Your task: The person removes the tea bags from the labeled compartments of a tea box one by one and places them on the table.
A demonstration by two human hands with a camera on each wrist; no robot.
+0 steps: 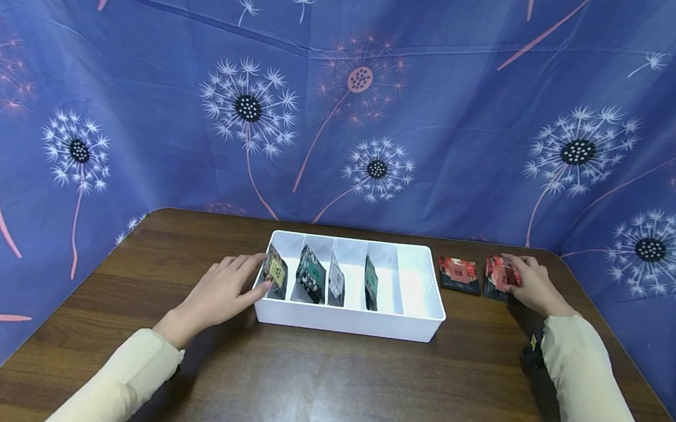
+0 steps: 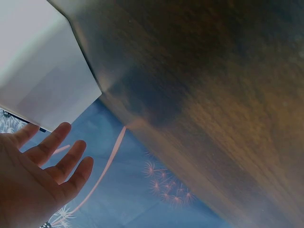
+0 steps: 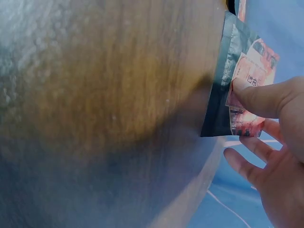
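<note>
My left hand (image 1: 213, 294) is at the left end of a white divided tray (image 1: 343, 320), its thumb across the front corner by a dark packet with a yellow label (image 1: 276, 271). In the left wrist view its fingers (image 2: 76, 178) spread loosely beside the tray wall. On the far right, my right hand (image 1: 533, 285) pinches a red-and-black packet (image 3: 247, 78), thumb on its printed face and fingers at its edge. A similar red-and-black packet (image 1: 459, 275) lies to its left on the table.
The tray also holds a dark green packet (image 1: 311, 276), a white-and-grey packet (image 1: 336, 284) and a green packet (image 1: 370, 284), each leaning in its own compartment. Behind the wooden table (image 1: 311, 383) hangs a blue dandelion-print cloth (image 1: 458, 148).
</note>
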